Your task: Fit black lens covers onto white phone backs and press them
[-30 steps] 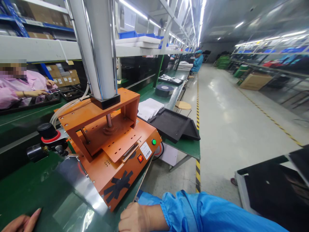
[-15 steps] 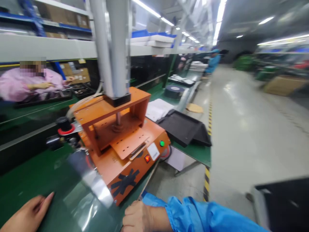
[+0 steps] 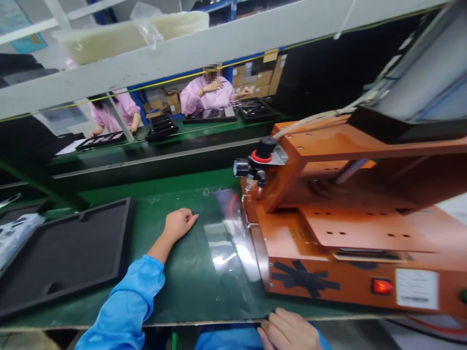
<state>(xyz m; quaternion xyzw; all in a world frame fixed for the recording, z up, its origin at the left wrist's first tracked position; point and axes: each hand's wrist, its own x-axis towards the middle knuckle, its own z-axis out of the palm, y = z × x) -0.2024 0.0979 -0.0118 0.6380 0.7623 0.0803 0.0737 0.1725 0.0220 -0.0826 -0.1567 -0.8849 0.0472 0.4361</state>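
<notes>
My left hand (image 3: 180, 224) rests on the green table mat (image 3: 171, 287), its fingers curled in and the thumb lying alongside; I see nothing held in it. Down at the table's front edge is my right hand (image 3: 290, 331), back upward, with loosely bent fingers close together and no object showing in them. Between my left hand and the orange press (image 3: 365, 228) lies a clear plastic sheet (image 3: 221, 250), shiny with reflections. The press has a lit red switch (image 3: 381, 286) and black tape (image 3: 304, 278) on its front.
A black tray (image 3: 83, 248) lies on the left, beside a plastic-wrapped pack (image 3: 18, 238). A pressure regulator (image 3: 262, 155) juts from the press's left side. Beyond the barrier, two people in pink, one with a pink sleeve (image 3: 191, 99) raised, sit by black trays (image 3: 259, 112).
The view has swung left, so the press now stands on the right and the black tray has come in. Both hands remain curled, the left on the mat and the right near the edge.
</notes>
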